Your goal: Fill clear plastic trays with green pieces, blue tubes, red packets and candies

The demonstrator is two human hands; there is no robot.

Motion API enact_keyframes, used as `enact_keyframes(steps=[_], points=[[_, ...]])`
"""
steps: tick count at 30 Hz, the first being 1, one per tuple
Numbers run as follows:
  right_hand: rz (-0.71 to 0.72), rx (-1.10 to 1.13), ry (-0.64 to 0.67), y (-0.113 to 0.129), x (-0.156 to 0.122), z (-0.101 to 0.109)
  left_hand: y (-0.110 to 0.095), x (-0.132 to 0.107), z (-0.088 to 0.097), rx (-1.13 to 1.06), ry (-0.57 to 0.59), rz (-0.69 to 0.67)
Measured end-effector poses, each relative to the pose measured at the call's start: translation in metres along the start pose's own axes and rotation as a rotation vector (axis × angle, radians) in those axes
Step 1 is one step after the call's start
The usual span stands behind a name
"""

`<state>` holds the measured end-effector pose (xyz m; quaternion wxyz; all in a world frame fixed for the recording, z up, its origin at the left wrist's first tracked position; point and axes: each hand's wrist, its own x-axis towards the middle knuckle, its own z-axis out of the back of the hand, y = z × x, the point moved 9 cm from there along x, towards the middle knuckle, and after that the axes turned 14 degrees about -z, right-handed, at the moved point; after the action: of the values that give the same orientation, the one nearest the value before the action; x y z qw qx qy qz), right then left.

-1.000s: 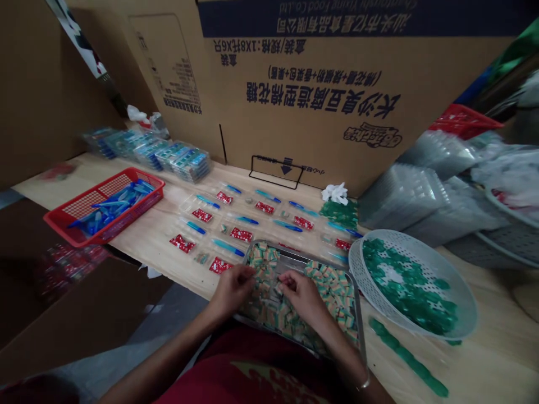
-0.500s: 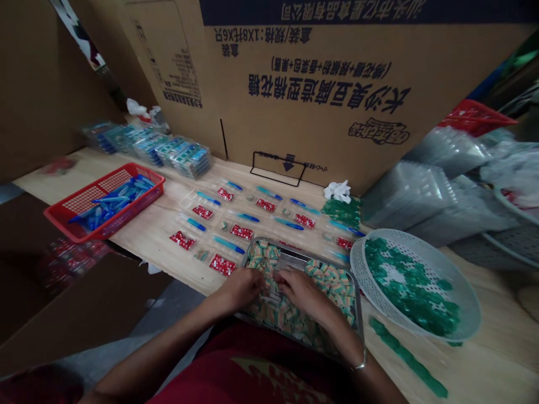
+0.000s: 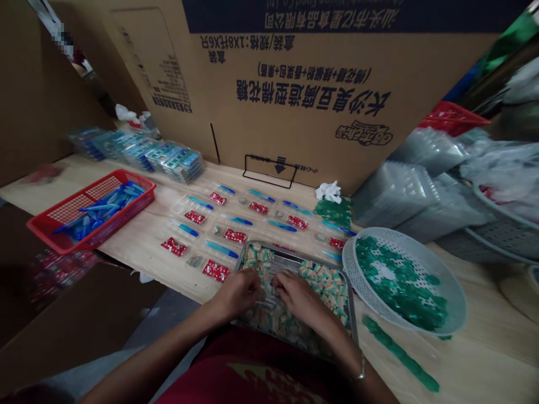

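Observation:
A shallow metal tray [image 3: 354,314] lies right in front of me, holding many small green-and-tan striped pieces [image 3: 324,283]. Both hands work low over its middle, close together with a small gap between them. My left hand [image 3: 239,292] is closed, fingers curled and pinched; whatever sits in them is too small to make out. Opposite it, my right hand [image 3: 301,298] has its thumb and fingers bent together among the pieces, and its fingertips' contents are also unclear. Beyond the tray, clear plastic trays [image 3: 179,210] hold blue pens [image 3: 221,249] and red patterned packets [image 3: 216,270].
A red basket [image 3: 46,221] of blue pens stands left. Stacked packs [image 3: 181,164] sit behind it. On the right are a white colander [image 3: 457,292] with green pieces, a green strip [image 3: 400,352] and stacked clear trays [image 3: 391,193]. A large carton [image 3: 295,129] walls the back.
My view has shifted a little, so the table's contents sit further left. Both hands stay over the tray; their fingers have moved only slightly.

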<state>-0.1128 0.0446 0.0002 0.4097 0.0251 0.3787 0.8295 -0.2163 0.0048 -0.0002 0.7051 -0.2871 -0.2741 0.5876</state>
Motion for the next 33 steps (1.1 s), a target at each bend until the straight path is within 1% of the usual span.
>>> enact_keyframes(steps=[2, 4, 6, 8, 10, 12, 15, 16, 18, 20, 21, 23, 25, 27, 29, 30, 32, 33], points=[[-0.031, 0.271, 0.049, -0.001, -0.003, 0.004, 0.012, -0.006, 0.002, -0.35, -0.181, 0.103], [-0.07, 0.527, 0.106, -0.001, -0.004, 0.003, 0.021, -0.011, -0.006, -0.675, -0.291, 0.208], [-0.108, 0.676, 0.087, -0.001, -0.004, 0.002, 0.022, -0.014, -0.017, -0.89, -0.322, 0.281], [-0.14, 0.726, 0.028, -0.002, -0.003, -0.002, 0.018, -0.015, -0.024, -0.99, -0.317, 0.315], [-0.163, 0.727, -0.018, -0.003, -0.003, -0.007, 0.013, -0.016, -0.027, -1.01, -0.291, 0.314], [-0.178, 0.691, -0.056, -0.004, -0.004, -0.008, 0.009, -0.016, -0.027, -0.995, -0.259, 0.283], [-0.16, 0.56, -0.076, -0.007, -0.007, -0.003, 0.01, -0.014, -0.027, -0.973, -0.252, 0.241], [-0.151, 0.473, -0.101, -0.01, -0.008, 0.003, 0.012, -0.014, -0.028, -0.98, -0.265, 0.245], [-0.173, 0.213, -0.224, -0.023, -0.009, 0.022, 0.017, -0.014, -0.032, -1.008, -0.296, 0.28], [-0.257, -0.108, -0.35, -0.039, -0.007, 0.04, 0.021, -0.014, -0.035, -1.035, -0.317, 0.311], [-0.307, -0.249, -0.375, -0.047, -0.005, 0.046, 0.022, -0.014, -0.036, -1.043, -0.32, 0.318], [-0.378, -0.435, -0.348, -0.059, 0.001, 0.05, 0.021, -0.014, -0.037, -1.048, -0.314, 0.314], [-0.397, -0.507, -0.309, -0.063, 0.005, 0.052, 0.021, -0.014, -0.036, -1.036, -0.316, 0.307], [-0.389, -0.481, -0.325, -0.058, 0.003, 0.056, 0.02, -0.015, -0.034, -1.015, -0.328, 0.301], [-0.317, -0.311, -0.348, -0.044, -0.002, 0.057, 0.02, -0.015, -0.033, -0.991, -0.335, 0.299], [-0.252, -0.171, -0.315, -0.035, -0.005, 0.054, 0.019, -0.015, -0.033, -0.981, -0.333, 0.299], [-0.116, 0.117, -0.151, -0.014, -0.009, 0.038, 0.02, -0.013, -0.034, -0.968, -0.34, 0.298], [-0.07, 0.223, -0.067, -0.004, -0.012, 0.029, 0.02, -0.012, -0.035, -0.965, -0.348, 0.295]])
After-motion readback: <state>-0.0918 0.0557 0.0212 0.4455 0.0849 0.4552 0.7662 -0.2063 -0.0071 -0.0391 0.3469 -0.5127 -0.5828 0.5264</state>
